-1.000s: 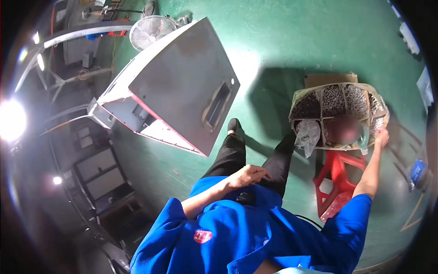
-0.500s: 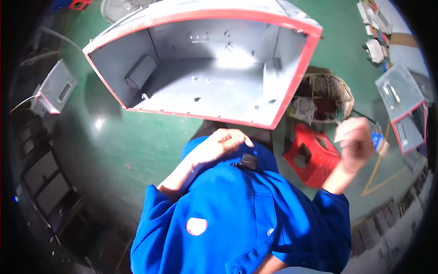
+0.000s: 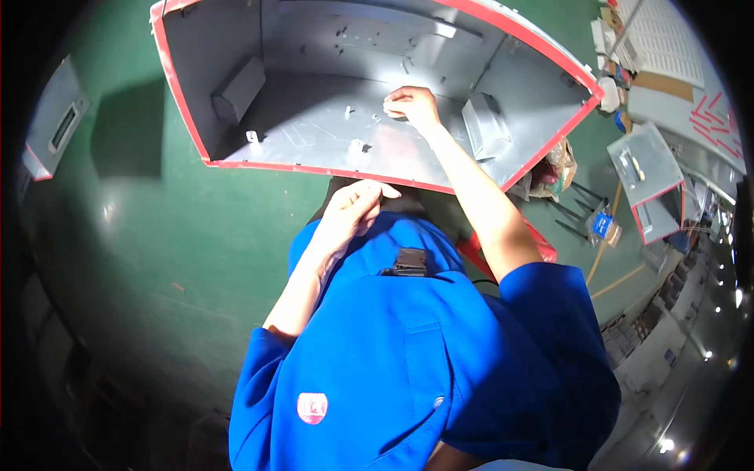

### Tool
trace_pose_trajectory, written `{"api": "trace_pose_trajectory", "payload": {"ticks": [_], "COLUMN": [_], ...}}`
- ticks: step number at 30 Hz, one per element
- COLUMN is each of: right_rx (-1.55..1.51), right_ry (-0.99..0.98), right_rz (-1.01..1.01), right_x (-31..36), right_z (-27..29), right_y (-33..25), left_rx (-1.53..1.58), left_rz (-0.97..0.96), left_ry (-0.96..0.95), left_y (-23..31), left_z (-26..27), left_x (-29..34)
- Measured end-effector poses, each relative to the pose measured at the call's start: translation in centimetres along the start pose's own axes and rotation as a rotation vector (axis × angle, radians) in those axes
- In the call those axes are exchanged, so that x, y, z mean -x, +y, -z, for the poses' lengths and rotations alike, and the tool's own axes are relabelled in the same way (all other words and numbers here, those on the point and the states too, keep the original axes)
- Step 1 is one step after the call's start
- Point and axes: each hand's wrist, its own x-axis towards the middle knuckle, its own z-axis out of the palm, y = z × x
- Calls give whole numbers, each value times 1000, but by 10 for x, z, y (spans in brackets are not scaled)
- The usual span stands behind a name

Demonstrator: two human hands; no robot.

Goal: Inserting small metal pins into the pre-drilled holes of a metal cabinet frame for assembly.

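"Head view: where was the right hand (image 3: 412, 106), and how did it stand?"

"Inside the open grey cabinet (image 3: 200, 78), just over an inner panel (image 3: 314, 102), fingers curled and tips bunched close together. Whether they gripped something small, I couldn't tell. The cabinet spread out to both sides of that hand."

"And the left hand (image 3: 357, 210)?"

"Outside, by the near red rim (image 3: 275, 166), index finger stretched out, the others loosely bent. I couldn't tell if it touched the edge."

"What would have made that reach go well?"

"In my judgement, a light fingertip hold, with the right forearm (image 3: 475, 184) kept clear of the rim, which might have been sharp. Steadying the edge with the left hand seemed sensible too."

"And the surfaces?"

"Smooth, dull grey, probably painted sheet metal, with pale streaks left of the right hand. One bevelled block (image 3: 487, 125) stood to that hand's right; a longer-looking wedge (image 3: 239, 90) sat well to its left. A small, knobbly white fitting (image 3: 356, 147) showed between the two hands."
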Motion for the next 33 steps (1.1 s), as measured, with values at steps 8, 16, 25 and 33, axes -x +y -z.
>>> {"api": "trace_pose_trajectory", "payload": {"ticks": [8, 16, 25, 33], "right_rx": [132, 412, 468, 617], "right_ry": [-136, -251, -242, -555], "right_rz": [37, 291, 409, 346], "right_x": [-29, -38, -39, -71], "right_z": [-7, -3, 11, 17], "right_y": [30, 23, 31, 28], "left_rx": [121, 210, 255, 275], "left_rz": [-48, -85, -150, -149], "left_ry": [187, 257, 282, 312], "left_y": [-39, -73, -93, -94], "left_z": [-4, -26, -43, -37], "left_x": [3, -19, -33, -41]}}
